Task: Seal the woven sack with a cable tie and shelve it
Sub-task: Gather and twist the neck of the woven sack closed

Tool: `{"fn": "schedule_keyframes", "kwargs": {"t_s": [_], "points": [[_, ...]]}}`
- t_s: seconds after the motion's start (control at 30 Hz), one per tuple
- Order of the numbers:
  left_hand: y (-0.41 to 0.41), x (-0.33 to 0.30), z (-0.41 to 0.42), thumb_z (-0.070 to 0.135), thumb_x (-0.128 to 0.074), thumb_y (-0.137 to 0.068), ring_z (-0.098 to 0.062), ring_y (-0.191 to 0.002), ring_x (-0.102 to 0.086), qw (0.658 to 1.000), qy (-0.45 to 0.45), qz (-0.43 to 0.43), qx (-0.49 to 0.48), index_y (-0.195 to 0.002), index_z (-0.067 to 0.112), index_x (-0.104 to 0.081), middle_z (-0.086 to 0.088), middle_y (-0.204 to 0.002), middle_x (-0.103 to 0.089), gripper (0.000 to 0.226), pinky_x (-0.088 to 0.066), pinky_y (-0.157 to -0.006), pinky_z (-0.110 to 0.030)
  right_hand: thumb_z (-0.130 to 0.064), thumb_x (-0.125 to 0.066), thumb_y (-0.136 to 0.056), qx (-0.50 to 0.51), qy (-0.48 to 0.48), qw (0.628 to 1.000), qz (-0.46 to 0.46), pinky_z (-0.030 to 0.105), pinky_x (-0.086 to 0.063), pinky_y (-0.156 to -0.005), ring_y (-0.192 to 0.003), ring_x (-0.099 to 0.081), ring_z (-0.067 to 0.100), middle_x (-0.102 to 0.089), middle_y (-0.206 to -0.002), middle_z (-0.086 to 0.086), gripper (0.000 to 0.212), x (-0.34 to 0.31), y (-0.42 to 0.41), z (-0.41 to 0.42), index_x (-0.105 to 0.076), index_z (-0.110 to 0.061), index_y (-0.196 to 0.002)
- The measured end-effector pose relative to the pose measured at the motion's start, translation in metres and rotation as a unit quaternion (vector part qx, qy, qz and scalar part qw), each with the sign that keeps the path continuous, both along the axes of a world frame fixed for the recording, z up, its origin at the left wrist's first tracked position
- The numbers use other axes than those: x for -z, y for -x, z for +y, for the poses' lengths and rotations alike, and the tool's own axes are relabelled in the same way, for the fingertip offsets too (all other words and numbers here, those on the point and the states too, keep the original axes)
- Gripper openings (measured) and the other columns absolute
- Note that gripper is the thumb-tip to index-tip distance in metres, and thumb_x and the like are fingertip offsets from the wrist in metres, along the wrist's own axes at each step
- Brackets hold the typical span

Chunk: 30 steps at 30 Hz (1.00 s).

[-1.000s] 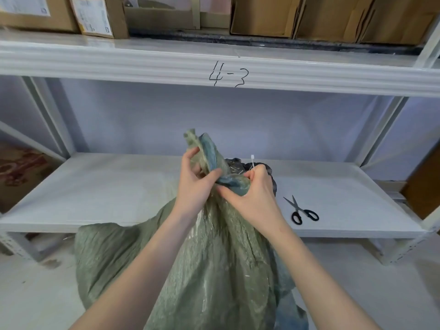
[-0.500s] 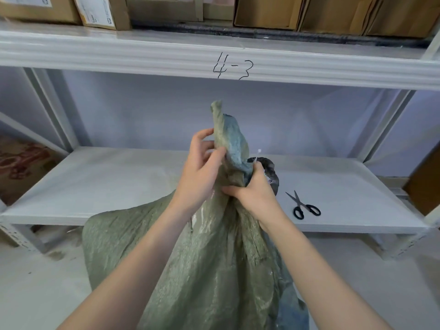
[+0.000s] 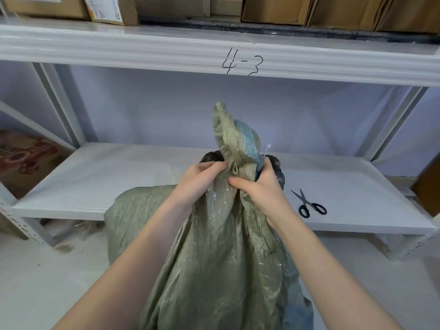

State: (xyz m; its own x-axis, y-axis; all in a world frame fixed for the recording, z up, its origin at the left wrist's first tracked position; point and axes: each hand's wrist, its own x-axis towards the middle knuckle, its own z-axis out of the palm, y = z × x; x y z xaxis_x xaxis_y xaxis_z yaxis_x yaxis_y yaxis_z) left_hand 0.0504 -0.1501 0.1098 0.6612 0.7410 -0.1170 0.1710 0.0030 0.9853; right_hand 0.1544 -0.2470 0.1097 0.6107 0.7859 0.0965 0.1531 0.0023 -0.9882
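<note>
Gripping lower than before: left hand [image 3: 197,184] and right hand [image 3: 264,189] clench woven sack [image 3: 214,258] neck; cable tie [image 3: 267,150] at 1 o'clock; scissors [image 3: 309,204] at 3 o'clock on shelf [image 3: 119,177].

A pale grey metal rack [image 3: 238,55] fills the view, its upper beam hand-marked "4-3" [image 3: 241,61] in black. Brown cardboard boxes [image 3: 309,9] line the upper level, one near the left end bearing a white label. The lower shelf [image 3: 119,177] is a bare light-grey board with a raised rim; black-handled scissors [image 3: 309,204] lie toward its right end. Slanted braces cross both back corners. Behind stands a plain lavender-white wall [image 3: 142,110]. The floor [image 3: 35,277] is pale and dusty, and a printed carton [image 3: 23,158] sits beyond the rack's left edge.
</note>
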Motion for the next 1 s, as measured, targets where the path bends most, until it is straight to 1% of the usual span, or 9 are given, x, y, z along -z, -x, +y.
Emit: {"fn": "schedule_keyframes", "kwargs": {"t_s": [0.23,0.3,0.4,0.5,0.63,0.7,0.83,0.9,1.0], "points": [[0.0,-0.011,-0.004,-0.002,-0.055,-0.087,-0.006,-0.06,-0.067,0.982,0.057,-0.18,0.008,-0.085,0.016,-0.068,0.002,-0.067,-0.072,0.023,-0.051,-0.054,-0.015,-0.08,-0.066,-0.051,-0.072,0.107,0.992,-0.009,0.035,-0.038,-0.109,-0.123,-0.049,0.007,-0.046,-0.138,-0.009,0.086,0.006,0.0,0.001,-0.048,-0.044,-0.128],[0.001,-0.013,-0.008,-0.004,-0.048,-0.086,-0.007,-0.065,-0.064,0.98,0.044,-0.194,0.028,-0.085,0.019,-0.066,0.001,-0.073,-0.069,0.029,-0.05,-0.057,-0.015,-0.074,-0.068,-0.057,-0.103,0.109,0.988,0.024,0.032,-0.038,-0.108,-0.123,-0.05,0.006,-0.051,-0.136,-0.011,0.087,0.003,0.002,-0.003,-0.047,-0.037,-0.132],[0.0,-0.012,-0.01,-0.001,-0.038,-0.082,-0.009,-0.077,-0.064,0.97,0.057,-0.227,0.071,-0.091,0.018,-0.065,0.003,-0.083,-0.07,0.034,-0.051,-0.07,-0.017,-0.036,-0.07,-0.078,-0.092,0.039,0.993,0.066,0.022,-0.049,-0.094,-0.108,-0.062,0.005,-0.067,-0.117,-0.008,0.043,-0.002,0.001,-0.006,-0.06,-0.025,-0.119],[-0.002,-0.012,-0.009,0.018,-0.04,-0.086,-0.009,-0.092,-0.064,0.965,0.067,-0.24,0.085,-0.103,0.018,-0.063,0.004,-0.099,-0.07,0.029,-0.051,-0.081,-0.021,-0.002,-0.068,-0.079,-0.025,-0.02,0.996,0.079,0.012,-0.054,-0.072,-0.082,-0.068,0.001,-0.071,-0.096,-0.002,0.034,-0.006,-0.001,-0.006,-0.063,-0.011,-0.112],[-0.003,-0.006,-0.003,0.035,-0.047,-0.093,-0.006,-0.099,-0.059,0.988,-0.11,-0.062,-0.09,-0.104,0.025,-0.059,0.006,-0.108,-0.063,0.019,-0.042,-0.075,-0.019,0.011,-0.059,-0.079,0.024,-0.02,0.995,0.097,0.008,-0.046,-0.055,-0.065,-0.056,-0.001,-0.059,-0.079,-0.006,0.028,-0.009,-0.001,-0.008,-0.055,-0.015,-0.088],[0.0,0.0,0.002,0.052,-0.047,-0.088,-0.016,-0.103,-0.057,0.975,-0.18,0.057,-0.113,-0.107,0.023,-0.056,0.003,-0.111,-0.06,0.036,-0.041,-0.079,-0.029,0.01,-0.055,-0.08,0.029,-0.018,0.994,0.106,0.011,-0.039,-0.057,-0.071,-0.049,0.001,-0.053,-0.079,-0.007,0.032,-0.01,0.0,-0.007,-0.048,-0.021,-0.078],[0.005,-0.001,0.003,0.082,-0.02,-0.067,-0.02,-0.13,-0.043,0.986,-0.08,0.133,0.054,-0.137,0.035,-0.041,0.004,-0.141,-0.046,0.087,-0.032,-0.106,-0.038,0.01,-0.056,-0.079,0.04,-0.025,0.989,0.138,0.019,-0.036,-0.065,-0.08,-0.05,0.007,-0.054,-0.085,-0.006,0.034,-0.009,0.001,-0.006,-0.046,-0.022,-0.082],[0.004,-0.005,0.0,0.074,-0.022,-0.075,-0.017,-0.126,-0.048,0.99,-0.064,0.098,0.074,-0.132,0.039,-0.047,0.007,-0.138,-0.05,0.071,-0.035,-0.108,-0.04,0.007,-0.06,-0.078,0.044,-0.017,0.988,0.144,0.024,-0.044,-0.076,-0.088,-0.055,0.012,-0.057,-0.09,-0.003,0.032,-0.009,0.002,-0.005,-0.048,-0.022,-0.085],[0.002,-0.01,-0.005,0.033,-0.04,-0.095,-0.012,-0.09,-0.064,0.999,-0.033,0.016,0.011,-0.093,0.026,-0.067,0.003,-0.097,-0.069,0.028,-0.05,-0.083,-0.029,0.001,-0.064,-0.078,0.029,-0.017,0.989,0.147,0.031,-0.049,-0.085,-0.088,-0.061,0.014,-0.064,-0.091,-0.001,0.027,-0.012,0.005,-0.006,-0.054,-0.021,-0.089]]}}
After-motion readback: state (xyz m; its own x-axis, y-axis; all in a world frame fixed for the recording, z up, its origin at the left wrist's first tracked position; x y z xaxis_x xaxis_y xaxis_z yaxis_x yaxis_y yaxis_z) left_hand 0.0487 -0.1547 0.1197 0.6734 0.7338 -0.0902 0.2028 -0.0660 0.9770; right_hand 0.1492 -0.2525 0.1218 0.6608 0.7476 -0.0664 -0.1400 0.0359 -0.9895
